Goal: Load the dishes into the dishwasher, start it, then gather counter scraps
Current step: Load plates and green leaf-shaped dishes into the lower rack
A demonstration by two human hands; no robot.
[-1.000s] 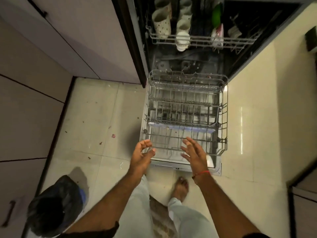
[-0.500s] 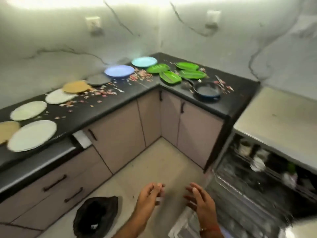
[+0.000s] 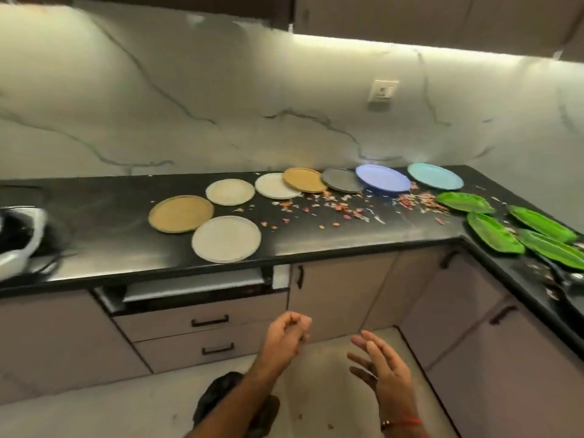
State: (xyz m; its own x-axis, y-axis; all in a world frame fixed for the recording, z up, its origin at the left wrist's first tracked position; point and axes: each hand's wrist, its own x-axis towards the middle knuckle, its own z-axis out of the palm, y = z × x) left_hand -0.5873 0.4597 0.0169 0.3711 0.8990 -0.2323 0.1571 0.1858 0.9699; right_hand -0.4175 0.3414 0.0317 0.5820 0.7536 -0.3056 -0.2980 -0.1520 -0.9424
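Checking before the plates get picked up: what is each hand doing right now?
Left hand: fingers loosely curled, holding nothing.
Right hand: open, fingers spread, holding nothing.

surface: black L-shaped counter [image 3: 316,238] | on it: round plates [image 3: 226,238] in a loose row | green leaf-shaped plates [image 3: 494,232] at corner | scattered scraps [image 3: 331,205] between | floor [image 3: 94,409]: black bag [image 3: 218,396]

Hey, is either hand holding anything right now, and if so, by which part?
Nothing is held. The left hand has loosely curled, empty fingers, and the right hand is open with spread fingers, both below the black stone counter.
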